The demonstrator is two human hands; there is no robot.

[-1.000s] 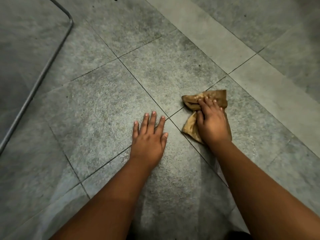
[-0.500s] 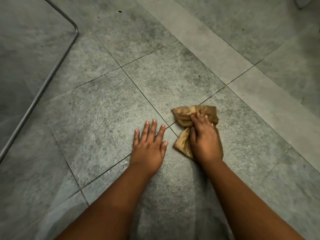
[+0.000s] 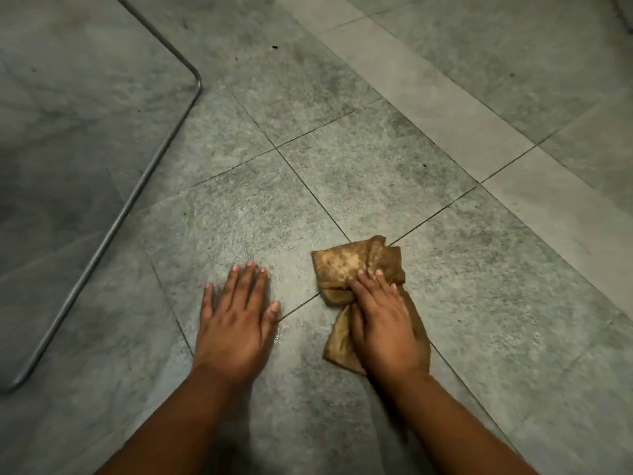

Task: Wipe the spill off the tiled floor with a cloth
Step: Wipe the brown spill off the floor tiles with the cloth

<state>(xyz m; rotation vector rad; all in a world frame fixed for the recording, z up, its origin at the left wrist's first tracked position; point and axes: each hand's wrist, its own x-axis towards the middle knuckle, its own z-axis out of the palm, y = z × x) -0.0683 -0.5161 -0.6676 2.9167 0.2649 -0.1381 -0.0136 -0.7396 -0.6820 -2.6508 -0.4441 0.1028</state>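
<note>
Floor: your tiled floor (image 3: 359, 173) spreads beyond both hands; a faint wet sheen shows just beside your left thumb, so I judge some spill is left there.
Frame: a thin metal frame (image 3: 113, 221) lies well off to the far side of your left hand.
Progress: wiping looks mid-way; how much is already dry, I cannot tell.
Cloth: the crumpled brown cloth (image 3: 346, 265) sits under and ahead of your right hand.
Left hand: your left hand (image 3: 236, 323) lies flat, fingers straight, bracing you.
Right hand: your right hand (image 3: 383, 320) presses the cloth down, fingers bunching its folds.
</note>
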